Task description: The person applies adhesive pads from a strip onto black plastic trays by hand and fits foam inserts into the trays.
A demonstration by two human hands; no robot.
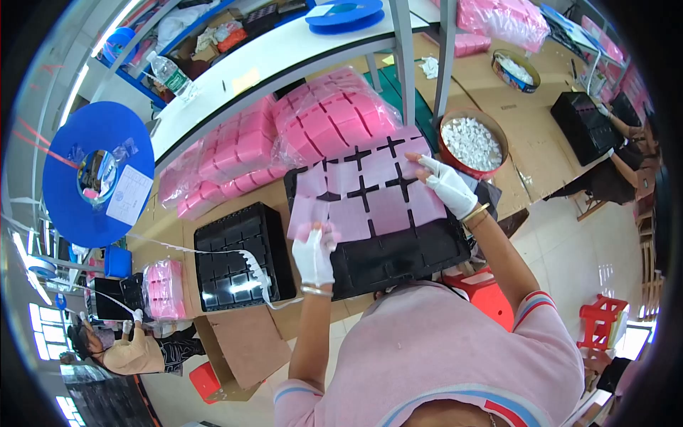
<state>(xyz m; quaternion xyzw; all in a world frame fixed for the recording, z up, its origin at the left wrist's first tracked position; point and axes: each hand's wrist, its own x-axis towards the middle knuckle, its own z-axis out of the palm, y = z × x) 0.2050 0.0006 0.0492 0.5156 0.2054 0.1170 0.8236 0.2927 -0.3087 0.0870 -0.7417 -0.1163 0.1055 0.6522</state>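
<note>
A thin pink foam sheet (341, 181) with cross-shaped slots lies spread over a large black plastic tray (398, 265) in front of me. My left hand (313, 257), in a white fingerless glove, pinches the sheet's near left corner; its fingertips are slightly blurred. At the far right edge, my right hand (449, 186), gloved the same way, grips the sheet between thumb and fingers. Black tray surface shows through the slots, while the sheet hides most of the tray's inside. Left of my left hand sits a stack of black trays (242, 260).
Plastic-wrapped pink sheet bundles (334, 117) lie behind the tray. A round tub of small white pieces (471, 144) stands at right. From a blue reel (60, 171), white tape (252, 267) runs across the black stack. A metal shelf post (404, 64) rises behind. Co-workers (139, 352) sit at both sides.
</note>
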